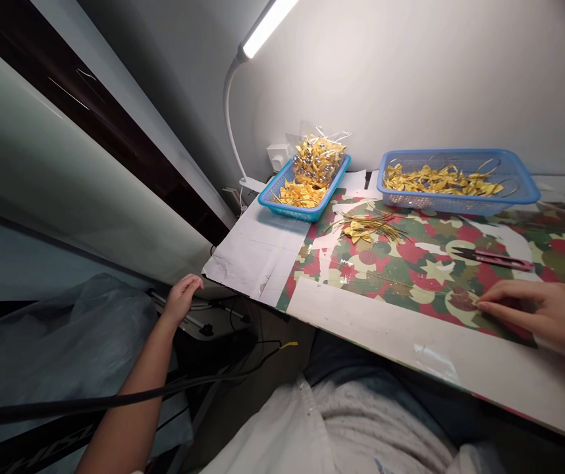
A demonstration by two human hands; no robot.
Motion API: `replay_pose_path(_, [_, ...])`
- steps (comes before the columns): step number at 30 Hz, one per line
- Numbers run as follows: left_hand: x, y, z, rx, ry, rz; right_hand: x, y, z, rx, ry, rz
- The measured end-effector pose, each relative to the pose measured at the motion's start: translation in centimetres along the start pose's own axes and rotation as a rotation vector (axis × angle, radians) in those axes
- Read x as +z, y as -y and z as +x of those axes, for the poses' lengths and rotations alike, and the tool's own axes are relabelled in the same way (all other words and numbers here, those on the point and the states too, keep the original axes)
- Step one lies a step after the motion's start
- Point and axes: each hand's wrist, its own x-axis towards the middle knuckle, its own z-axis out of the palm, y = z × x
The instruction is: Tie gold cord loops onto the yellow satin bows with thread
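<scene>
My left hand (181,299) reaches down off the table's left end, fingers curled over a dark metal bar beside the table corner; whether it grips the bar I cannot tell. My right hand (539,315) lies flat on the patterned table cover (396,276), fingers stretched to the left, holding nothing. Red-handled thread snips (497,258) lie just beyond its fingertips. A small pile of gold bows on thin wires (366,227) sits mid-table.
Two blue baskets stand by the wall: the left basket (287,207) holds yellow bows and a clear bag, the right basket (524,191) holds loose bows. A lit desk lamp (263,29) arches above. A black cable and a plastic-covered bundle (65,342) lie at left below the table.
</scene>
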Motion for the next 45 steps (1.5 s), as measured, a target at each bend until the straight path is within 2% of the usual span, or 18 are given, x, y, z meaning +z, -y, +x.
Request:
replay_pose_path(4, [-0.2,-1.6,0.5,0.066,-0.125,0.078,-0.1,0.3,-0.1,-0.001,-0.007,-0.004])
replay_pose_path(7, [0.4,-4.7,0.8,0.179,-0.112,0.122,0.0,0.3,-0.2,-0.016,-0.013,-0.014])
replay_pose_path(12, [3.1,-11.2,1.1,0.401,0.220,0.141,0.1,-0.2,-0.1,-0.026,0.002,-0.012])
replay_pose_path(16, [5.1,-13.6,1.7,0.458,0.399,0.185,0.1,0.3,-0.1,-0.040,0.005,-0.002])
replay_pose_path(21, [5.9,-13.7,2.7,0.456,0.497,0.234,-0.1,0.9,-0.3,-0.020,-0.010,0.002])
replay_pose_path(26, [5.1,-13.2,3.5,0.456,0.538,0.234,-0.1,-0.3,-0.2,-0.028,-0.011,-0.005])
replay_pose_path(31, [3.9,-12.1,3.6,0.427,0.504,0.219,0.0,-1.0,-0.1,-0.025,-0.007,-0.012])
replay_pose_path(38, [2.7,-10.6,3.4,0.388,0.442,0.207,-0.1,-0.1,-0.1,-0.020,-0.016,0.000])
replay_pose_path(45, [0.3,-7.8,2.3,0.289,0.345,0.230,-0.1,-0.4,-0.1,0.014,0.002,-0.009])
